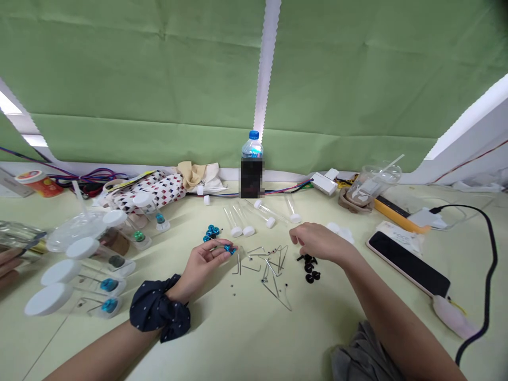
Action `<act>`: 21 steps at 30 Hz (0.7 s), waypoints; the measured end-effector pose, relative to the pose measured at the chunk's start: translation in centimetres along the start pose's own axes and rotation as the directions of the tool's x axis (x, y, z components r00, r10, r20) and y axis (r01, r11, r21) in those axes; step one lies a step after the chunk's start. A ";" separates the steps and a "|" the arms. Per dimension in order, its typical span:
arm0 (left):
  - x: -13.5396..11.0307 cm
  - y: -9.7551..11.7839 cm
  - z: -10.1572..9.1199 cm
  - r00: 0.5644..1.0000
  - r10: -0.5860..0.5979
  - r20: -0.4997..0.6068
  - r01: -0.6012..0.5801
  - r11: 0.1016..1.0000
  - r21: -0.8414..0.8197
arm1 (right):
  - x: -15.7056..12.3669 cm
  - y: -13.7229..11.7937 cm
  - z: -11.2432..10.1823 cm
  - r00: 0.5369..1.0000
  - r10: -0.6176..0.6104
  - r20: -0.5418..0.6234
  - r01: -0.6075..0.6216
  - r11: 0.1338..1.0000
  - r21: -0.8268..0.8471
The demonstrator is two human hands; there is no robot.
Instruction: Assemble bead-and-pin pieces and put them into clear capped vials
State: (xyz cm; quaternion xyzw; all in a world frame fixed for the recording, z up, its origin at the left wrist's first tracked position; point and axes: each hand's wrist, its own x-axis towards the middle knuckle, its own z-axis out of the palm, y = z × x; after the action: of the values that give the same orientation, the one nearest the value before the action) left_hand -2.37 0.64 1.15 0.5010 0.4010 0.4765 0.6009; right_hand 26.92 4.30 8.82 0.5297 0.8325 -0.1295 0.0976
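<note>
Bottle (252, 152) with a blue cap, at the back: its label is pixelated over, and the lettering above that is too small for me to read; pale lettering on a white packet (397, 239) behind the phone (408, 263) is also too faint. The pale green table (246, 341) ends at the back against a green curtain (206, 84); my room for moving lies between the forearms, on the near side of the scattered metal rods (271, 268), with 5 standing capped tubes (82, 247) bordering it at left and the phone and its black cable (490, 248) at right. I count 3 of those tubes with something blue inside, 1 with green and 1 with dark contents. About 5 more tubes (248, 231) lie toward the back, near 2 loose white caps (207, 200). The rods cross too much for me to count. My left hand (210, 257) pinches 1 blue piece (229, 248) between thumb and fingers, beside the rods; a small heap of blue pieces (211, 233) sits just behind it. My right hand (313, 241) hovers, fingers curled downward, over roughly 6 black pieces (308, 268); I cannot tell whether its fingertips hold anything. At the far left edge, another person's hand (7, 267) shows.
</note>
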 end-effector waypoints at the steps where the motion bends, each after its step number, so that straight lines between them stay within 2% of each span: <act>1: 0.0 0.0 0.0 1.000 0.003 -0.002 -0.003 1.000 0.001 | 0.0 0.4 -0.1 1.000 0.018 0.022 -0.018 1.000 -0.013; 4: 0.0 0.0 -0.1 1.000 0.015 -0.004 -0.015 1.000 0.004 | 0.2 1.1 0.1 0.994 0.038 0.098 -0.037 0.999 -0.009; 9: 0.0 -0.1 -0.1 0.999 0.028 -0.032 -0.029 1.000 -0.012 | 1.1 0.8 0.7 0.982 0.047 0.183 -0.052 0.998 0.025; 21: -0.1 0.2 0.1 0.997 0.040 -0.061 -0.043 0.999 -0.033 | 2.1 0.6 2.3 0.987 -0.022 0.157 0.011 0.997 0.072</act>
State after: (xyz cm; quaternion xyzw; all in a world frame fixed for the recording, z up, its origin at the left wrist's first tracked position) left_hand -2.35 0.53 1.36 0.4841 0.4002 0.5107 0.5871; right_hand 26.66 5.57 5.95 0.5140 0.8216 -0.2010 0.1432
